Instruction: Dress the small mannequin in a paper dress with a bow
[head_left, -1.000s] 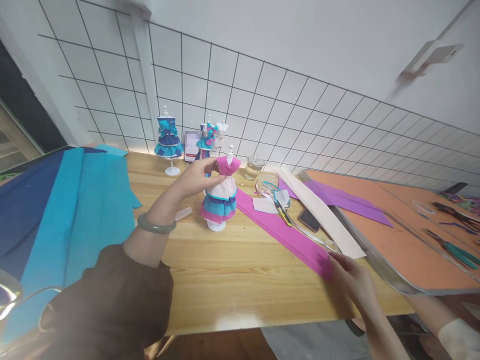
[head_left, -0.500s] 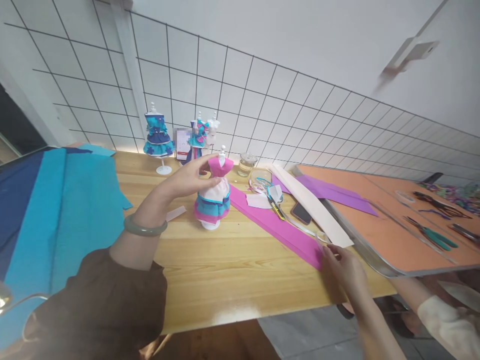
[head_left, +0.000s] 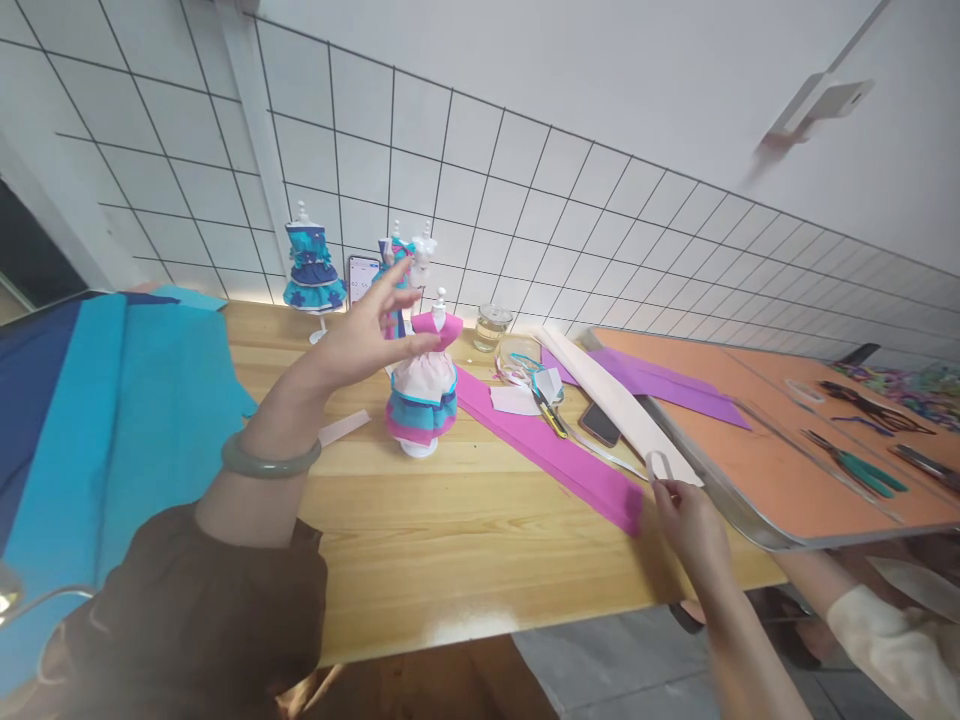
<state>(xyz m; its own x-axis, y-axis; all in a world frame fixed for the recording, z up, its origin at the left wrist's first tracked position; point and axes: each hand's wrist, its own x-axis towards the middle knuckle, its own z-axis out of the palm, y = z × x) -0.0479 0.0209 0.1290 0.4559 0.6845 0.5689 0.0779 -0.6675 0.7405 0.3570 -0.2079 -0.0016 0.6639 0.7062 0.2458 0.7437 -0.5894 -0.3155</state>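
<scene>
Holding left hand (head_left: 364,335) splayed, with dressed mannequin (head_left: 424,378) upright on desk (head_left: 427,545) at left hand's 4 o'clock, with thumb contact unclear, pinching white ribbon (head_left: 653,466) in right hand (head_left: 690,525), with magenta strip (head_left: 555,462) at right hand's 10 o'clock

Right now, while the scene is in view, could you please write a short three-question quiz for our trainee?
1. Which hand's wrist wears the bracelet?
2. True or false: the green-handled tool lies on the orange surface.
3. What does the right hand pinch?
A) a phone
B) a thin white strip
C) a drinking glass

Key: 1. The left hand; 2. True; 3. B.
</scene>
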